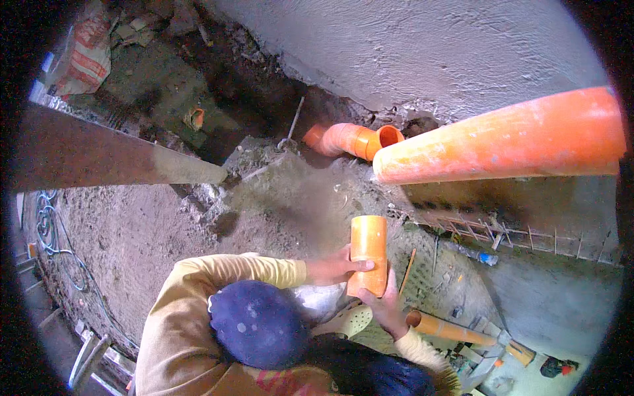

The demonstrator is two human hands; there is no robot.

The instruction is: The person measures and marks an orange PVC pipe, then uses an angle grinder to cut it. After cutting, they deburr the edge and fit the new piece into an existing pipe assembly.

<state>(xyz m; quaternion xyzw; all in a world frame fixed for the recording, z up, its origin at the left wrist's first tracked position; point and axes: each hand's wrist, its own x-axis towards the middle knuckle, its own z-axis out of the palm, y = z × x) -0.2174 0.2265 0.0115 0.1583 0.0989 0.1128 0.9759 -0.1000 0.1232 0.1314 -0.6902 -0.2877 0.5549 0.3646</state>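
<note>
A short orange plastic pipe piece (pixel 368 239) stands nearly upright in front of me, its wider lower part between my two hands. My left hand (pixel 338 266) grips it from the left, thumb across its front. From the lower right, my right hand (pixel 388 309) closes round the lower end, thumb on the near side. Some fingers of both hands are hidden behind the pipe. Beyond it, an orange elbow pipe (pixel 349 138) with an open mouth lies in the dirt by the wall. A large, long orange pipe (pixel 502 140) slants in from the right, close to that mouth.
A thick brown beam (pixel 119 146) juts in from the left. Another orange pipe (pixel 456 329) lies at lower right, near a plastic bottle (pixel 470 253) and rebar (pixel 528 239). A blue hose (pixel 49 228) coils at far left. A red-striped sack (pixel 84 58) sits at upper left.
</note>
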